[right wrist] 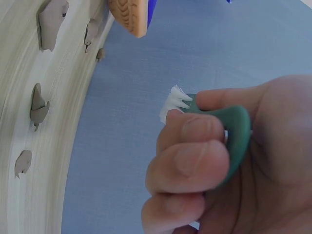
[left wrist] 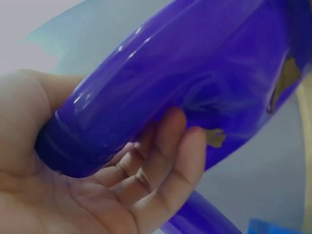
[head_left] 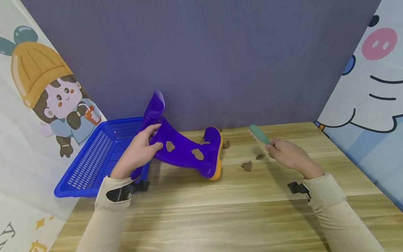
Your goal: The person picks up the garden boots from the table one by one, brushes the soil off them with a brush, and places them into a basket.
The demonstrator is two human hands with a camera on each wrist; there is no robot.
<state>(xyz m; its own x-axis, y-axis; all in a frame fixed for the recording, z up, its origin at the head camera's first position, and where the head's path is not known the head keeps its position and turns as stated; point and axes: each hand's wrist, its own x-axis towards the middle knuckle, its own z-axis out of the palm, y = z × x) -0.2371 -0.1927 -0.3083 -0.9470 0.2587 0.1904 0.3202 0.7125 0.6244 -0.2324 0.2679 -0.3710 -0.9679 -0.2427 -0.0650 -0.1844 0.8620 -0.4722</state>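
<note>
My left hand (head_left: 137,148) grips a purple rain boot (head_left: 181,148) by the top of its shaft, fingers curled round the rim in the left wrist view. The boot lies tilted on its side, its yellow sole (head_left: 217,164) facing right, with brown mud patches (head_left: 197,154) on the shaft and foot. In my right hand (head_left: 291,155) is a green brush (head_left: 259,133) with white bristles (right wrist: 175,103), gripped by its handle to the right of the boot. A second purple boot (head_left: 154,106) stands behind the left hand, in the basket, partly hidden.
A blue plastic basket (head_left: 80,175) with slotted sides stands at the left of the wooden table (head_left: 220,217). Several brown flakes (head_left: 247,166) lie between the boot and the brush. A grey panel (head_left: 220,63) rises along the table's back edge.
</note>
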